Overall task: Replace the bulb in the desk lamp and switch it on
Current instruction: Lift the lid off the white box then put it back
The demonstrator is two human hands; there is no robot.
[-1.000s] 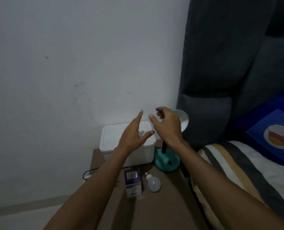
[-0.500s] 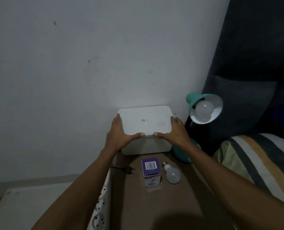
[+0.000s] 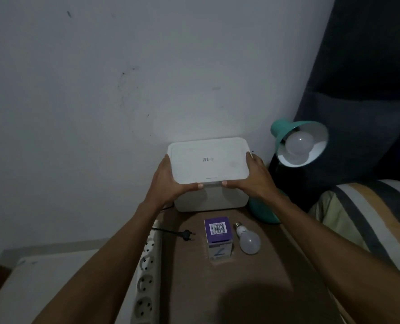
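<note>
Socket strip point(image 3: 145, 286), white with several outlets, runs along the left edge of the brown surface point(image 3: 253, 288). Beside it an unplugged black plug point(image 3: 187, 235) lies on the surface, its cord trailing left. Left hand point(image 3: 168, 183) grasps the left end of the white lid point(image 3: 208, 160) of a white box point(image 3: 210, 197) that stands at the back of the surface against the wall point(image 3: 124, 78); the thumb lies along the lid's near edge and the fingers wrap its far side. Lid sits tilted, its near edge raised off the box. Purple carton point(image 3: 218, 237) with a barcode on top stands in front of the box. Loose bulb point(image 3: 248, 239) lies on its side just right of the carton, screw base toward the box. Right hand point(image 3: 256, 178) grasps the lid's right end in the same manner. Teal desk lamp point(image 3: 297, 141) stands at the back right corner, its base partly hidden behind the right wrist, shade facing the camera with a bulb fitted and unlit. Striped bedding point(image 3: 367, 220) lies at far right.
</note>
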